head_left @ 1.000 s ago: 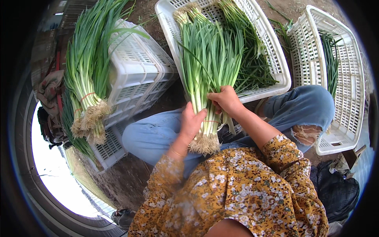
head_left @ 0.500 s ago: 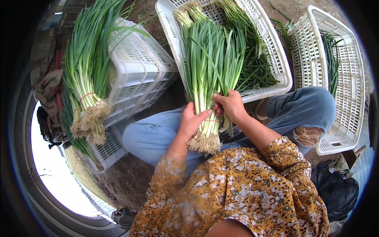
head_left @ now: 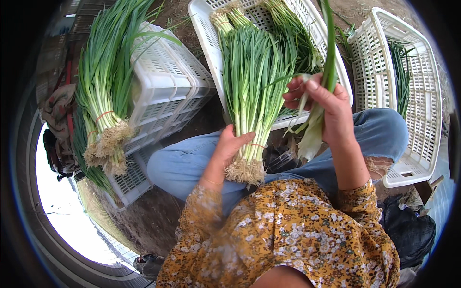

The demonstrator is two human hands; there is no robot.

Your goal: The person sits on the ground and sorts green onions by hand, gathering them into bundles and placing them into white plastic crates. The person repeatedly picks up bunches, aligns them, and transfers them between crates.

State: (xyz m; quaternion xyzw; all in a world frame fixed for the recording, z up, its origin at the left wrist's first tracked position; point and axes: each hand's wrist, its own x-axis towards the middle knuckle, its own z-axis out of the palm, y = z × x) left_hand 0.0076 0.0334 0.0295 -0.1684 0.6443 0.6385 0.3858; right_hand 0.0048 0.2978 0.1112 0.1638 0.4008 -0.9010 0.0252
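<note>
A thick bunch of green garlic [head_left: 252, 96], with long flat leaves, pale stalks and stringy roots, rests over my lap and the crate's near edge. A thin red band circles its stalks above the roots. My left hand [head_left: 232, 148] is closed round the lower stalks, thumb lying across the front. To the right of the bunch, my raised right hand [head_left: 331, 105] is closed on loose leaves [head_left: 313, 134], whose pale torn ends hang down while a green blade rises above the fingers. One thin green strip points left from the fingertips.
Ahead, a white slotted crate [head_left: 343, 79] holds more tied bunches. Stacked white crates [head_left: 168, 81] stand at left, with banded bunches [head_left: 108, 115] on and beside them. Another crate [head_left: 418, 165] at far right holds greens. A black bag [head_left: 408, 230] lies at lower right.
My right hand has left the bunch and moved up and right, carrying loose leaves away from it. The left hand keeps its hold; the bunch has shifted slightly left.
</note>
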